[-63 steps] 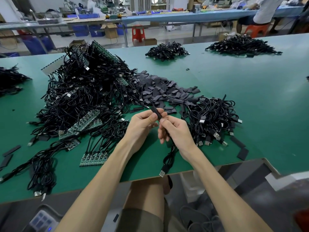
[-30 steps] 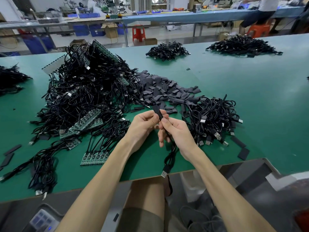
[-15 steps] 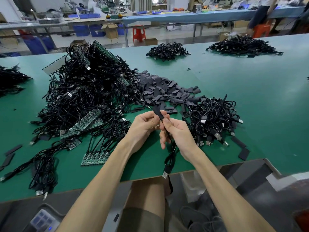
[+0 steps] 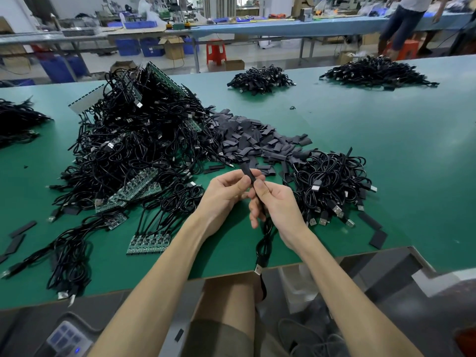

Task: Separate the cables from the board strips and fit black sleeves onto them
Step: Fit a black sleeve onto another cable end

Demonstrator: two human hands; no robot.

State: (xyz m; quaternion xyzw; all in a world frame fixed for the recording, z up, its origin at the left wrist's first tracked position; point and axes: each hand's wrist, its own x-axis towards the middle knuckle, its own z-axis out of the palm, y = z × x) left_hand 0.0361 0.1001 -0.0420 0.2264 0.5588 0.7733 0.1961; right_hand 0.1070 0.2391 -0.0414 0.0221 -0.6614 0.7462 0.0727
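Above the table's near edge, my left hand (image 4: 226, 191) pinches a flat black sleeve (image 4: 249, 174) that sticks up between the two thumbs. My right hand (image 4: 277, 202) grips a black cable (image 4: 265, 243) just below the sleeve; the cable hangs down in a loop and its metal USB plug (image 4: 257, 269) dangles at the table edge. A big heap of cables on green board strips (image 4: 139, 143) lies to the left. A green board strip (image 4: 149, 243) with cables attached lies near my left forearm. Loose black sleeves (image 4: 252, 140) are piled behind my hands.
A pile of finished cables (image 4: 332, 186) sits right of my hands. Two more cable piles (image 4: 261, 79) (image 4: 376, 72) lie at the far side of the green table (image 4: 399, 155). Stray sleeves (image 4: 377, 238) lie near the right edge. A person (image 4: 407, 19) stands at the far bench.
My hands have stayed almost in place, working the sleeve at the cable's end. The dangling plug has risen slightly. The person at the far bench has stood up and moved.
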